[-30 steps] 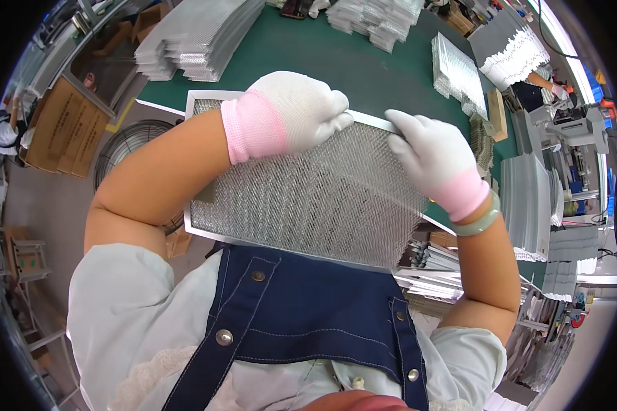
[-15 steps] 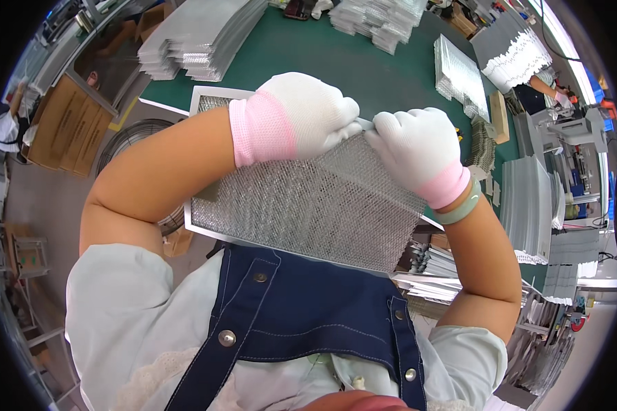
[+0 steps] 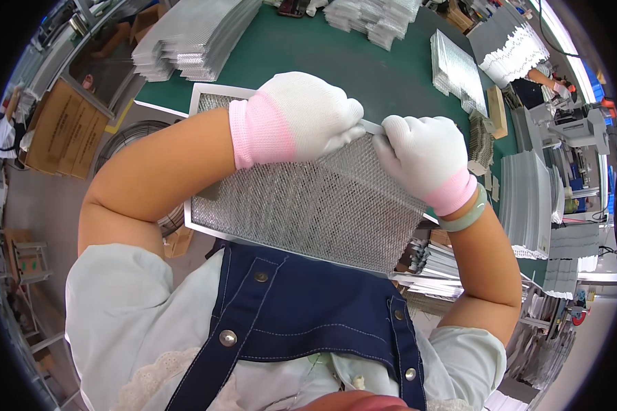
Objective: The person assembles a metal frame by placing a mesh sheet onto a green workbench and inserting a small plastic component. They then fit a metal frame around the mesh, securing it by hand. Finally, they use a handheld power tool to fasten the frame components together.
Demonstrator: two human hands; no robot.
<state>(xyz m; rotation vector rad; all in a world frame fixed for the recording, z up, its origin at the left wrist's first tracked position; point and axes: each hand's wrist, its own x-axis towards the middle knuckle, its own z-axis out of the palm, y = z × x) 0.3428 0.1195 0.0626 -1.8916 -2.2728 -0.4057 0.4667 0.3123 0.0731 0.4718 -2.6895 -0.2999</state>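
Note:
A silvery mesh filter panel (image 3: 301, 212) with a pale, narrow frame lies tilted in front of my body, over the near table edge. My left hand (image 3: 312, 113), in a white glove with a pink cuff, is closed on the panel's far edge. Beside it my right hand (image 3: 425, 154), gloved the same way, pinches that edge too, its thumb and fingers bent over the rim. Between the two hands a short piece of the light frame strip (image 3: 371, 127) shows. Both sets of fingertips are partly hidden behind the gloves' own bulk.
Stacked mesh sheets (image 3: 199, 34) stand on the green table (image 3: 308, 61) at far left, with more mesh stacks (image 3: 377, 17) at the back. To the right are a mesh pile (image 3: 456, 72), a wooden block (image 3: 497, 113) and pale sheets (image 3: 524, 198). Coiled wire (image 3: 127, 137) sits left.
My right hand has slid a little to the right and nearer along the panel's edge, widening the gap between the hands. My left hand keeps its hold almost unmoved.

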